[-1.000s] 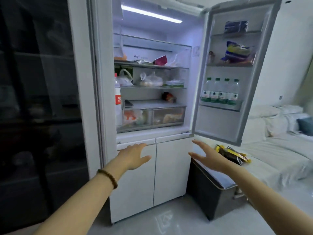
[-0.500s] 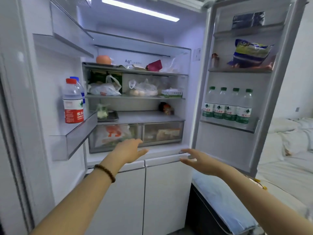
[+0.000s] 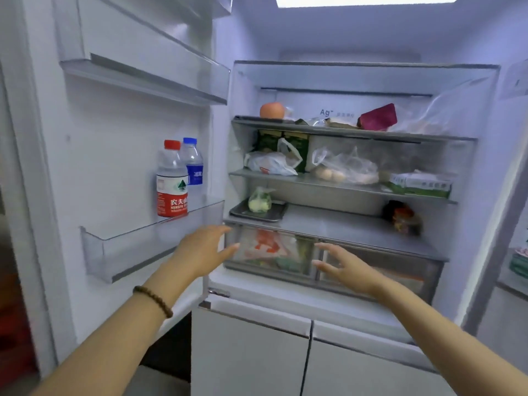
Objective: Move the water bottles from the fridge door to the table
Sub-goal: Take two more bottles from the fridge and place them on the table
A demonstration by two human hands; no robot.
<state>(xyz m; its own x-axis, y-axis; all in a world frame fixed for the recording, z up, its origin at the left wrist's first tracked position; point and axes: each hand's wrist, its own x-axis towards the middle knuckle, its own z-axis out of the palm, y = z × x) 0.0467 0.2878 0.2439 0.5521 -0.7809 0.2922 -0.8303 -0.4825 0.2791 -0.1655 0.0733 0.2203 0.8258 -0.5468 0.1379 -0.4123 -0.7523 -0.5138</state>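
Head view into open fridge: left hand and right hand both spread wide, empty, level with crisper drawer. Up-left of left hand, red-capped water bottle and blue-capped bottle upright, touching, on clear door shelf. Open air between both palms and above shelf lip.

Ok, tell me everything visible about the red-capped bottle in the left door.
The red-capped bottle is clear plastic with a red label bearing white characters and a green mountain logo above. It stands upright and capped in the lower left door bin, a blue-capped bottle close behind it. Neither hand touches it; the left hand is open below it.
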